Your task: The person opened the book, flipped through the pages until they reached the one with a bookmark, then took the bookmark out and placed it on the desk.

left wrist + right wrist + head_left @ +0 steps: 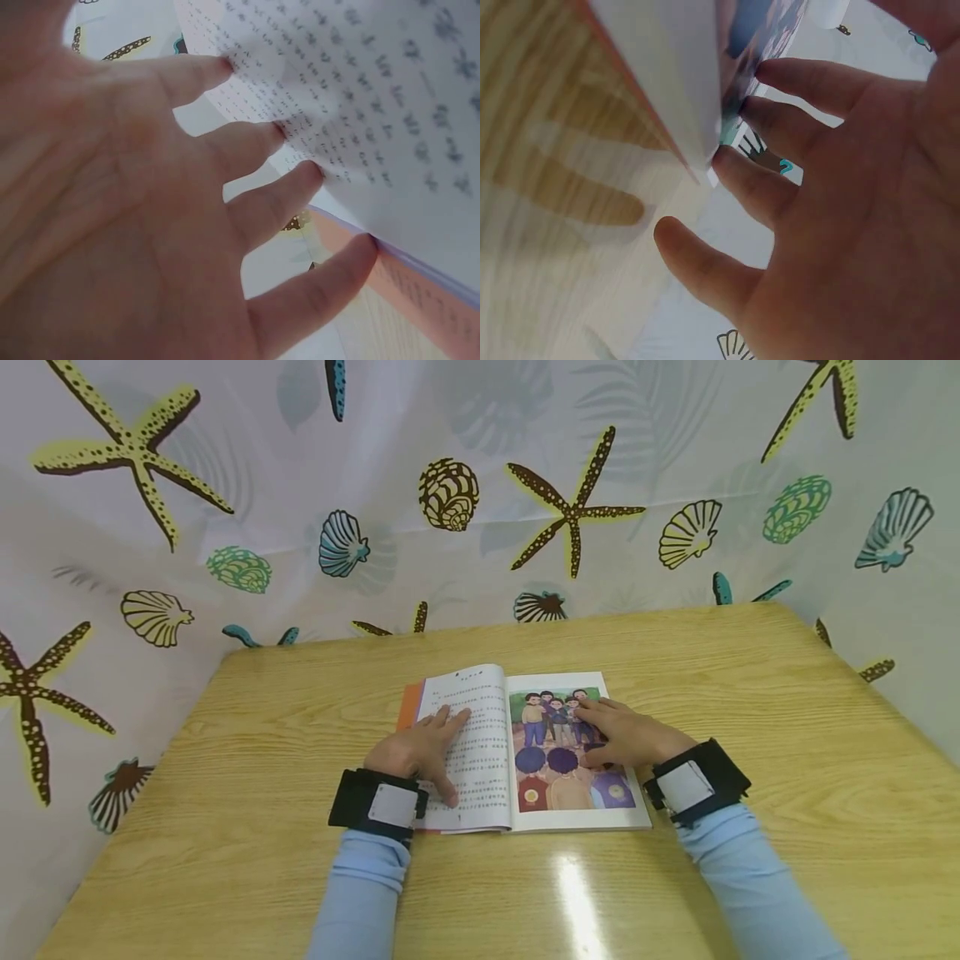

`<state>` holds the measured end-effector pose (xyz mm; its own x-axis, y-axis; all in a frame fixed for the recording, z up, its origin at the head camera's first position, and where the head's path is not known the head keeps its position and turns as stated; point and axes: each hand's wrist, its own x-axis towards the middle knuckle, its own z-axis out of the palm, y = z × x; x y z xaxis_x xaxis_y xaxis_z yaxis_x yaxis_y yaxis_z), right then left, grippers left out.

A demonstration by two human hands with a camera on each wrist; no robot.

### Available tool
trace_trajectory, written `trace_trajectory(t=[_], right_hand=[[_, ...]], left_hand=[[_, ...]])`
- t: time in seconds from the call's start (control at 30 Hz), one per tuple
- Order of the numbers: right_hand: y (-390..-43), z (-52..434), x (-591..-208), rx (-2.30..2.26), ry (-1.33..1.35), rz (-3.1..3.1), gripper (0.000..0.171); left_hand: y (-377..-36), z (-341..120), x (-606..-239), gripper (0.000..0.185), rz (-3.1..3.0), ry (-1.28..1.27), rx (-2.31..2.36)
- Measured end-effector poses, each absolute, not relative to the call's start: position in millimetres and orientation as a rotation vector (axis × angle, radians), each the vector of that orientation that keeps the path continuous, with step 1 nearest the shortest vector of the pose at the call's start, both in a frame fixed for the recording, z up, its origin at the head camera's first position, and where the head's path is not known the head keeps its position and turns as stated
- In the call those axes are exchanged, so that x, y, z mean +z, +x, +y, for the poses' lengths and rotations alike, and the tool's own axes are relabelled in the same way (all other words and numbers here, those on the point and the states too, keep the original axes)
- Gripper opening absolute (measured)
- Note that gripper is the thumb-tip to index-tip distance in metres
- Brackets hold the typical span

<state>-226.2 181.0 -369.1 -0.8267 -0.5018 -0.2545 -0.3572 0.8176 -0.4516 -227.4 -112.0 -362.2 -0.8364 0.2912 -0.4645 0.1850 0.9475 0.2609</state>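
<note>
An open book (480, 793) lies on the wooden table, a page of text on the left and a coloured picture of several figures on the right. My left hand (420, 748) rests on the text page with its fingers spread; in the left wrist view its fingertips (309, 171) touch the paper. On the picture page rests my right hand (626, 735), fingers extended. The right wrist view shows three of its fingertips at the page (739, 105), while the little finger hangs off past the book's edge. Part of an orange cover (409, 705) shows at the left.
The table (300, 693) has a light wood grain and a bright glare near its front. Behind and beside it hangs a white cloth (397, 435) printed with starfish and shells. Both wrists wear black straps (701, 783) with pale plates, over light blue sleeves.
</note>
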Motion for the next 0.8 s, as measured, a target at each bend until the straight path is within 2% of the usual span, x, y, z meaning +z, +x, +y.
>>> trace_trajectory(t=[0.43,0.67,0.8], right_hand=[[-225.6,183.3,-371.1,-0.589,-0.646,2.652,0.078],[-225.0,181.8,-371.3,-0.485,-0.404,2.745,0.097],[-225.2,182.5,-369.5,-0.453,-0.349,2.762,0.1]], left_hand=[[-227.1,-112.9,-362.2,0.124,2.582,0.308,0.29],[-226.9,-112.4,-362.1,0.124,2.575,0.305,0.288],[-227.0,-112.2,-361.8,0.123,2.574,0.307,0.286]])
